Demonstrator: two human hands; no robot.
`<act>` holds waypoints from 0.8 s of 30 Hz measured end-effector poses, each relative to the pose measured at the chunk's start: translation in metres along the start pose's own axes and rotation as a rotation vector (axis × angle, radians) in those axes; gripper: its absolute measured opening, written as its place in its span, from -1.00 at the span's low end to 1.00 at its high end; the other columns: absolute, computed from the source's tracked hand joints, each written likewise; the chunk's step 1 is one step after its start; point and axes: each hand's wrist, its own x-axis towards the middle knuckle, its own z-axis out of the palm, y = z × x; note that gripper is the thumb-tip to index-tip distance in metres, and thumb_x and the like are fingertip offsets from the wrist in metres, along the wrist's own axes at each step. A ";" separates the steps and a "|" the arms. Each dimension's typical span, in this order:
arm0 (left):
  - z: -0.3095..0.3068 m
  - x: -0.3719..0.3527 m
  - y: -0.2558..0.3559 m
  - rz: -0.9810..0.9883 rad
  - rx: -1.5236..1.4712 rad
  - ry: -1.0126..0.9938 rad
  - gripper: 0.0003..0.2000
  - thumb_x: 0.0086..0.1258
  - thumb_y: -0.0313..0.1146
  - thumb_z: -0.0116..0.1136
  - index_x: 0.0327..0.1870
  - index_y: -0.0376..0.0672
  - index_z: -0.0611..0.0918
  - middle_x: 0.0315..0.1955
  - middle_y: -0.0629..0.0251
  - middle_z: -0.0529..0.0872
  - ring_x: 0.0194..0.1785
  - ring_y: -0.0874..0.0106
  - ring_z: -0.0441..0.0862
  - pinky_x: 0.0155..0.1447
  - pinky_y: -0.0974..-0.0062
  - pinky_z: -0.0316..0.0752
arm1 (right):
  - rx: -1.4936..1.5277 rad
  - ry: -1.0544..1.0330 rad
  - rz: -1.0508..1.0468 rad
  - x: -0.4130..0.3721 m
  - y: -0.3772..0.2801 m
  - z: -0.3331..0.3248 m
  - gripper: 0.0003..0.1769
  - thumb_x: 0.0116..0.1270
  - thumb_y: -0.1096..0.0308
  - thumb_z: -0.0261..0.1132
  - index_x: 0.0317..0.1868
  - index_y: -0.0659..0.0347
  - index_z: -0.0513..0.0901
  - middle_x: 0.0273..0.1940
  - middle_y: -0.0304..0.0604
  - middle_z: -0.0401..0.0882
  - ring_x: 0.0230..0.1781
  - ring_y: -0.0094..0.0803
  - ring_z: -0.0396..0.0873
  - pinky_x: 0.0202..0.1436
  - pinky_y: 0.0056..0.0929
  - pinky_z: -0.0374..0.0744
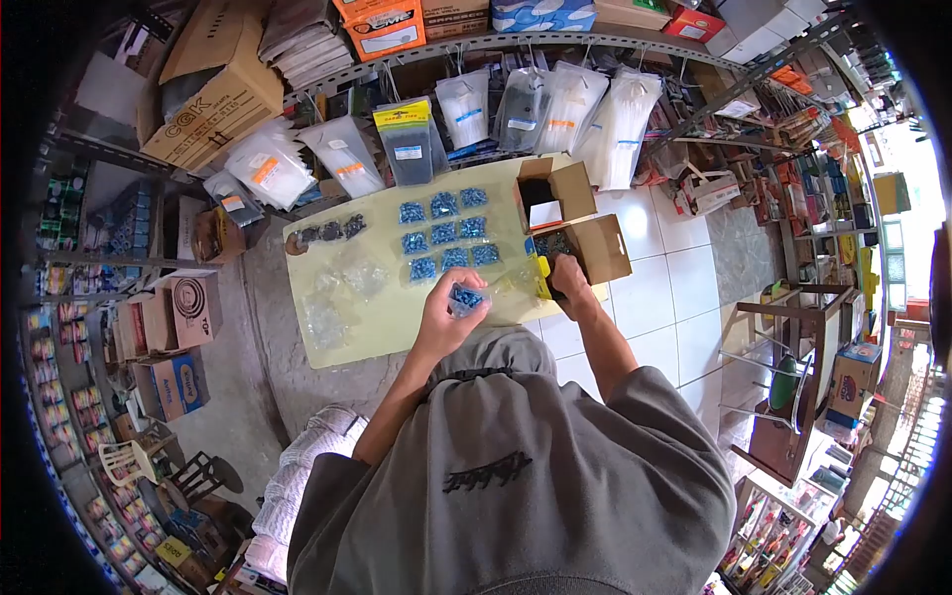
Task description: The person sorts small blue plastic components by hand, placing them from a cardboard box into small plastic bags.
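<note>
My left hand (449, 312) is closed around a small clear bag of blue pieces (466, 298) over the front edge of the pale yellow board (387, 333). My right hand (568, 278) reaches into an open cardboard box (601, 250) holding dark small items; its fingertips are hidden there. Rows of small bags with blue pieces (443, 234) lie on the board beyond my left hand. Dark small packets (332, 230) sit at the board's far left, with empty-looking clear bags (342, 288) nearer.
Another open box (563, 188) with dark contents and a white card stands behind the first. Bags of cable ties (562, 111) hang from the metal shelf above the board. A wooden table (793, 397) stands at the right, and a white wrapped bundle (307, 466) lies at lower left.
</note>
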 end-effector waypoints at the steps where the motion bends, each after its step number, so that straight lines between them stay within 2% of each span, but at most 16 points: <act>1: 0.000 0.001 0.000 0.002 -0.003 0.000 -0.71 0.23 -0.63 0.30 -0.10 -0.19 0.48 -0.12 0.28 0.54 0.07 0.40 0.55 0.22 0.40 0.41 | 0.001 0.008 -0.035 0.003 0.009 0.004 -0.83 0.16 0.47 0.25 -0.28 0.32 0.73 -0.19 0.26 0.69 -0.12 0.13 0.69 0.01 -0.05 0.66; 5: 0.001 0.000 -0.002 0.001 -0.021 0.039 -0.72 0.21 -0.58 0.33 -0.13 -0.22 0.49 -0.14 0.28 0.57 0.03 0.42 0.58 0.17 0.45 0.44 | 0.047 -0.020 0.002 0.001 0.004 -0.010 -0.75 0.18 0.42 0.25 -0.16 0.23 0.77 -0.21 0.22 0.71 -0.11 0.10 0.70 0.01 -0.15 0.66; 7: 0.000 0.000 0.000 0.002 -0.013 0.040 -0.72 0.22 -0.59 0.32 -0.12 -0.21 0.49 -0.14 0.28 0.58 0.04 0.42 0.59 0.17 0.45 0.45 | 0.223 -0.031 0.129 -0.003 -0.006 -0.025 -0.71 0.14 0.34 0.34 -0.14 0.30 0.77 -0.13 0.25 0.70 -0.14 -0.01 0.74 0.01 -0.18 0.67; 8: -0.001 0.001 0.000 0.001 -0.012 0.041 -0.72 0.22 -0.59 0.32 -0.12 -0.21 0.49 -0.14 0.28 0.58 0.04 0.42 0.59 0.17 0.45 0.45 | 0.223 -0.032 0.127 -0.004 -0.009 -0.031 -0.71 0.14 0.34 0.34 -0.14 0.30 0.77 -0.13 0.25 0.70 -0.14 -0.01 0.74 0.01 -0.18 0.67; 10: -0.001 0.001 -0.001 0.007 -0.011 0.037 -0.72 0.22 -0.59 0.32 -0.12 -0.21 0.49 -0.14 0.28 0.58 0.04 0.42 0.59 0.18 0.45 0.45 | 0.482 -0.005 0.261 -0.011 -0.016 -0.041 -0.67 0.17 0.27 0.36 -0.17 0.36 0.76 -0.23 0.13 0.76 -0.26 -0.11 0.76 -0.07 -0.27 0.70; 11: -0.001 0.001 -0.002 0.007 -0.010 0.035 -0.72 0.22 -0.59 0.32 -0.12 -0.21 0.49 -0.14 0.28 0.58 0.04 0.42 0.59 0.18 0.45 0.45 | 0.483 -0.004 0.262 -0.014 -0.018 -0.043 -0.67 0.17 0.27 0.36 -0.17 0.36 0.76 -0.23 0.13 0.76 -0.26 -0.11 0.76 -0.07 -0.27 0.70; 13: -0.002 0.001 -0.004 -0.019 -0.039 0.002 -0.68 0.21 -0.64 0.31 -0.09 -0.18 0.47 -0.12 0.29 0.53 0.06 0.40 0.54 0.24 0.40 0.40 | 0.917 0.094 0.387 -0.021 -0.021 -0.047 -0.63 0.28 0.21 0.30 -0.15 0.42 0.71 -0.33 -0.08 0.70 -0.34 -0.26 0.71 -0.18 -0.37 0.69; 14: -0.002 0.002 -0.005 -0.020 -0.040 0.000 -0.68 0.21 -0.64 0.31 -0.09 -0.18 0.47 -0.12 0.29 0.53 0.06 0.40 0.54 0.24 0.40 0.40 | 0.917 0.096 0.389 -0.027 -0.024 -0.054 -0.63 0.28 0.21 0.30 -0.15 0.42 0.71 -0.33 -0.08 0.70 -0.34 -0.26 0.71 -0.18 -0.37 0.69; 16: -0.002 0.003 -0.005 -0.020 -0.037 -0.009 -0.68 0.22 -0.64 0.31 -0.09 -0.18 0.48 -0.12 0.29 0.53 0.07 0.41 0.54 0.24 0.40 0.40 | 1.616 0.045 0.466 -0.041 -0.035 -0.077 -0.68 0.43 0.26 0.19 -0.09 0.42 0.64 -0.34 -0.24 0.54 -0.36 -0.42 0.59 -0.23 -0.47 0.62; 17: -0.002 0.004 -0.005 -0.020 -0.036 -0.011 -0.68 0.22 -0.64 0.31 -0.09 -0.18 0.48 -0.12 0.29 0.53 0.07 0.41 0.54 0.24 0.40 0.40 | 1.618 0.047 0.467 -0.045 -0.042 -0.087 -0.68 0.43 0.26 0.19 -0.09 0.42 0.64 -0.34 -0.24 0.54 -0.36 -0.42 0.59 -0.23 -0.47 0.62; 19: 0.000 0.005 -0.002 -0.034 -0.031 -0.023 -0.69 0.22 -0.65 0.31 -0.09 -0.17 0.48 -0.11 0.29 0.54 0.08 0.42 0.54 0.23 0.41 0.41 | 1.807 -0.087 0.332 -0.053 -0.055 -0.107 -0.74 0.51 0.34 0.09 -0.04 0.38 0.59 -0.30 -0.27 0.48 -0.35 -0.51 0.47 -0.25 -0.51 0.52; 24: 0.001 0.010 -0.005 -0.004 -0.019 -0.051 -0.69 0.21 -0.66 0.31 -0.10 -0.17 0.48 -0.11 0.30 0.54 0.08 0.42 0.55 0.20 0.43 0.42 | 1.689 -0.247 0.229 -0.080 -0.123 -0.177 -0.70 0.56 0.34 0.04 -0.01 0.42 0.60 -0.28 -0.31 0.46 -0.37 -0.55 0.36 -0.24 -0.55 0.41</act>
